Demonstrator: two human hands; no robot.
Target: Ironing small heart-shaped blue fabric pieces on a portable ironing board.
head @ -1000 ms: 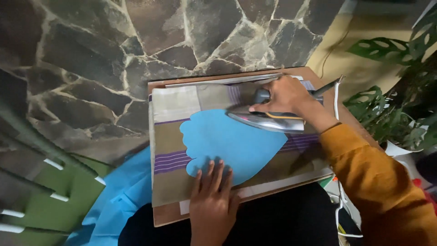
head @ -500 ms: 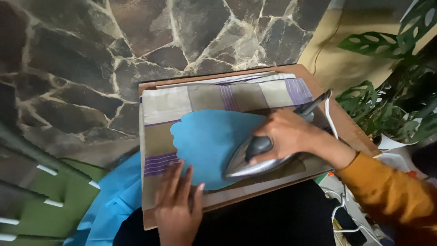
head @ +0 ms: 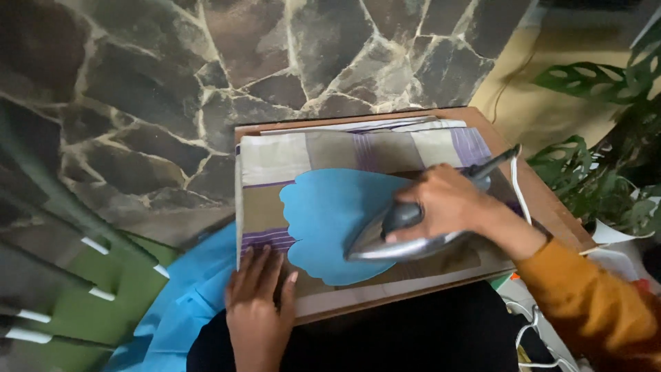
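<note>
Gripping the iron [head: 403, 234] w/ our right hand [head: 447, 203], fingers wrapped round its handle, we press it on the blue fabric [head: 327, 220] atop the striped cloth [head: 323, 148], left hand [head: 258, 303] flat, fingers together, apparently steadying the board's [head: 537, 193] near edge.
</note>
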